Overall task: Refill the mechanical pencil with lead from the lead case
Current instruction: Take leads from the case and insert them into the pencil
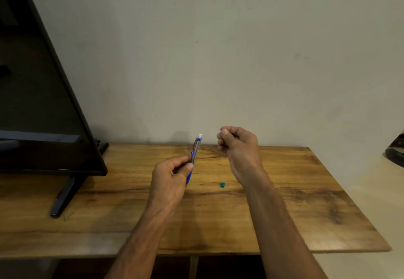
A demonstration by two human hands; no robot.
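My left hand (pixel 169 178) grips a mechanical pencil (pixel 195 152) by its blue lower part and holds it nearly upright above the wooden table (pixel 284 208). The pencil has a silver barrel, a clip and a white eraser at the top. To its right, my right hand (pixel 237 142) hovers at about the height of the pencil's top, fingers curled and thumb pressed against the forefinger. Nothing shows between those fingers. A small green piece (pixel 222 184) lies on the table below the right wrist. No lead case is visible.
A black flat screen (pixel 43 104) on a stand (pixel 65 193) fills the left side of the table. A plain wall rises right behind the table. A dark object (pixel 395 152) sits at the right edge of view, off the table.
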